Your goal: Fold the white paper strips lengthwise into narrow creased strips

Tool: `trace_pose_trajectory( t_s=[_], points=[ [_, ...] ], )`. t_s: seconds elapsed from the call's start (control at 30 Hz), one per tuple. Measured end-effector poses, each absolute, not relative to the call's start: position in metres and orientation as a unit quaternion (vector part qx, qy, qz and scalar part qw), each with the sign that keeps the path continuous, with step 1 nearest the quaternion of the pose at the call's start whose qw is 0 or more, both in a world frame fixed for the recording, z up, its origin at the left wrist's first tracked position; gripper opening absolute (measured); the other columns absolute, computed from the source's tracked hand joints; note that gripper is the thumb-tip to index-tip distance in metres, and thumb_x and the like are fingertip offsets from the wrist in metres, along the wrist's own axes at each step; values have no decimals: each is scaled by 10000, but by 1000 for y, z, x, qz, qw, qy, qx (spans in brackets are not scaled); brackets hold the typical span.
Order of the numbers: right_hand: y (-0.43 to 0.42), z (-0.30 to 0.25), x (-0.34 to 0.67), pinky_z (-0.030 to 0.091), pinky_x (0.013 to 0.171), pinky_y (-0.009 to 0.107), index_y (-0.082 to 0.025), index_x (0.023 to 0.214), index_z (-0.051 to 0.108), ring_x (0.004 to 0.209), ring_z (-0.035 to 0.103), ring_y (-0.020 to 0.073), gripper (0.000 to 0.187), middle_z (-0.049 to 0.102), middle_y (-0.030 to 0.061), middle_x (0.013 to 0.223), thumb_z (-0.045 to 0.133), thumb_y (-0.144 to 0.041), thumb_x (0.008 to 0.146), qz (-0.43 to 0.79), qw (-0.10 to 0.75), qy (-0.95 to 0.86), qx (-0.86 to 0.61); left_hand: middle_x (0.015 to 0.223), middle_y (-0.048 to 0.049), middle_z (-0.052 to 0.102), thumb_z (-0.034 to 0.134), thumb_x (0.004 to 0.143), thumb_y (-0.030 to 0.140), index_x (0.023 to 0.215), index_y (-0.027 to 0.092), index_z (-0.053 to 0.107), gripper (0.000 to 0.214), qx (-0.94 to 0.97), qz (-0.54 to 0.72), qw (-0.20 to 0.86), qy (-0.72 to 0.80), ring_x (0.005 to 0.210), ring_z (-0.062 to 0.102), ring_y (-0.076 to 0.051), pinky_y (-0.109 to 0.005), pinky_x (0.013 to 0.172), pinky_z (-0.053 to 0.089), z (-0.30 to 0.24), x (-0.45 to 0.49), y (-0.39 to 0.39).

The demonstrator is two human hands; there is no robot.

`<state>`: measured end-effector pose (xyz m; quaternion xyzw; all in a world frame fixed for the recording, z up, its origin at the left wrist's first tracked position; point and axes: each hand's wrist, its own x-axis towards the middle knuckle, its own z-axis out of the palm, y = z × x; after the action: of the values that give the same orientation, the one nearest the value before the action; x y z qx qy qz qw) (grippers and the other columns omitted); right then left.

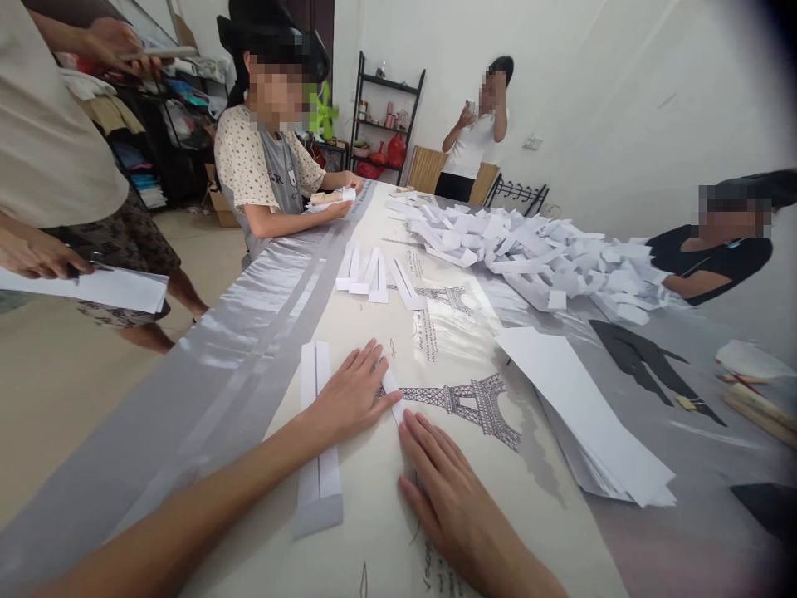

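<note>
A narrow white paper strip (392, 387) lies on the printed tablecloth between my hands. My left hand (352, 389) rests flat across its upper part, fingers stretched away from me and thumb pointing right. Just to the right, my right hand (445, 482) lies palm down with fingers extended, its fingertips at the strip's near end. My hands cover much of the strip, so its full shape is hidden. A longer folded white paper piece (320, 498) with a lengthwise seam runs beneath my left wrist. Farther up the table are several similar folded paper pieces (375, 276).
A stack of white sheets (591, 415) lies at right, near black flat pieces (647, 361). Behind it is a large heap of white paper pieces (529, 249). One person (274, 178) handles paper at the far left. Others stand at left and back; another sits at right.
</note>
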<state>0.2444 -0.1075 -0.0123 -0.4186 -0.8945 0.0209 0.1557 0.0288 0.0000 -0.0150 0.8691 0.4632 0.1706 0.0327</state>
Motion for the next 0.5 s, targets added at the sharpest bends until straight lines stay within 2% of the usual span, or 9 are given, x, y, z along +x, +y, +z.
trace_pose_trajectory(
  t_s=[0.13,0.27,0.4,0.5],
  points=[
    [-116,-14,246,498,1118,519,-140,1630,192,1473,388,324,689,365,164,1609,488,-250,1018,-1,166,-895,-413,1536,-228,452,318,1034,638,1328,123,485,616,869,178,31,461,1479,368,-336,-509,1177,314,-13,35,-2],
    [-134,-17,251,548,1063,502,-133,1645,71,1440,438,331,763,394,175,1587,482,-226,1009,-35,178,-892,-413,1524,-241,459,370,1004,658,1291,132,484,610,863,180,24,472,1484,349,-360,-542,1180,284,-15,41,-4],
    [-153,-25,260,561,1050,460,-96,1641,70,1406,479,338,791,421,180,1563,507,-235,997,-64,167,-891,-417,1549,-271,411,403,970,697,1336,96,454,705,858,168,32,484,1508,292,-382,-553,1202,238,-17,44,-6],
    [-168,-37,267,586,1012,438,-109,1643,88,1340,554,338,798,479,171,1521,519,-259,989,-83,175,-890,-413,1565,-284,378,385,975,698,1363,76,430,734,860,156,34,485,1519,259,-391,-570,1206,228,-19,45,-5]
  ],
)
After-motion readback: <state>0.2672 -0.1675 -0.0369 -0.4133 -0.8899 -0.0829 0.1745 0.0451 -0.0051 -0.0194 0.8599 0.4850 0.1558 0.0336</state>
